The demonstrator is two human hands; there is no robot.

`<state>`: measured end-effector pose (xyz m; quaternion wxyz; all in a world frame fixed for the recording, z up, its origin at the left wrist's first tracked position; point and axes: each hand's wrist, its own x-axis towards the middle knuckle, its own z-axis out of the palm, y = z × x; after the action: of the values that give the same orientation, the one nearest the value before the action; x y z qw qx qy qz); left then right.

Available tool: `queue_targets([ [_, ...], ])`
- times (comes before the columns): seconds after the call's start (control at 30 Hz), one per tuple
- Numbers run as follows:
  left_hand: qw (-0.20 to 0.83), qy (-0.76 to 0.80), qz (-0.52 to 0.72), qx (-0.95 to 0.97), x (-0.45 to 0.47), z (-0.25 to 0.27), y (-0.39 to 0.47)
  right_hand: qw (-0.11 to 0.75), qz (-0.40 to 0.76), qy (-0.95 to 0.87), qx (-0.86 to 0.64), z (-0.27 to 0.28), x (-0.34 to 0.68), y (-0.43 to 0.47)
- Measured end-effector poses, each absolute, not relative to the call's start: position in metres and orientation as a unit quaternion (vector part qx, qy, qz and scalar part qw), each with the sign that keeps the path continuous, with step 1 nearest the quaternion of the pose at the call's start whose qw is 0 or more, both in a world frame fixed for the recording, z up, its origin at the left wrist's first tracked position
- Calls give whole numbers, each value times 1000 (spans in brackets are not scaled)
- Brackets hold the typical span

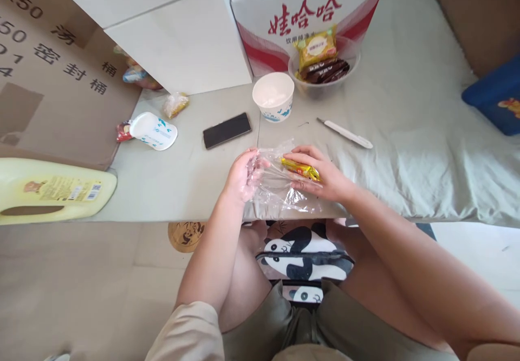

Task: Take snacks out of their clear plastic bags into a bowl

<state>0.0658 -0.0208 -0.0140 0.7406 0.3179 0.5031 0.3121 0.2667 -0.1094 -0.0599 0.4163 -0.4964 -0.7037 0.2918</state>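
Note:
My left hand (242, 175) is closed on the left side of a clear plastic bag (270, 190), which spreads between my two hands near the front edge of the bench. In my right hand (325, 174) is a small yellow wrapped snack (299, 168), gripped between thumb and fingers over the bag. Just beyond them stands a white paper cup (273, 98). Behind it to the right, a clear plastic bowl (354, 65) holds a yellow snack packet (317, 49) and several dark brown packets (325, 72).
A black phone (227, 130) lies left of the cup, and a white utility knife (345, 133) lies to the right. Another paper cup (154, 130) is on its side near a yellow jug (52, 190). Boxes (309, 19) stand at the back; a blue object (495, 95) is at right.

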Motion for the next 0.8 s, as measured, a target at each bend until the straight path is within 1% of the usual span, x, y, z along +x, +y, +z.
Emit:
queue_targets([
  [0.1, 709, 545, 357, 270, 68, -19, -11, 488, 291, -648, -507, -60, 272, -108],
  [0.2, 683, 551, 392, 276, 70, -22, -3, 544, 260, -594, -533, -57, 280, -107],
  [0.27, 674, 537, 403, 309, 73, -22, -2, 564, 238, -544, -574, -53, 284, -107],
  [0.37, 677, 521, 386, 347, 77, -18, -4, 568, 215, -458, -649, -43, 289, -105],
  [0.43, 686, 516, 365, 361, 81, -15, -6, 552, 189, -434, -686, -32, 293, -96],
  [0.5, 693, 506, 351, 374, 84, -14, -8, 522, 148, -447, -712, -15, 303, -79],
  [0.57, 701, 493, 346, 382, 85, -13, -9, 463, 93, -497, -729, 5, 319, -52],
  [0.63, 706, 487, 343, 382, 85, -13, -8, 373, 17, -563, -737, 25, 343, -18],
  [0.67, 708, 487, 340, 381, 85, -12, -8, 331, 1, -585, -740, 33, 355, 0],
  [0.73, 712, 487, 334, 381, 84, -11, -7, 281, 20, -603, -746, 44, 379, 32],
  [0.77, 713, 486, 332, 380, 83, -10, -6, 287, 59, -596, -747, 46, 388, 44],
  [0.8, 716, 485, 331, 379, 83, -9, -5, 322, 113, -584, -737, 47, 395, 52],
])
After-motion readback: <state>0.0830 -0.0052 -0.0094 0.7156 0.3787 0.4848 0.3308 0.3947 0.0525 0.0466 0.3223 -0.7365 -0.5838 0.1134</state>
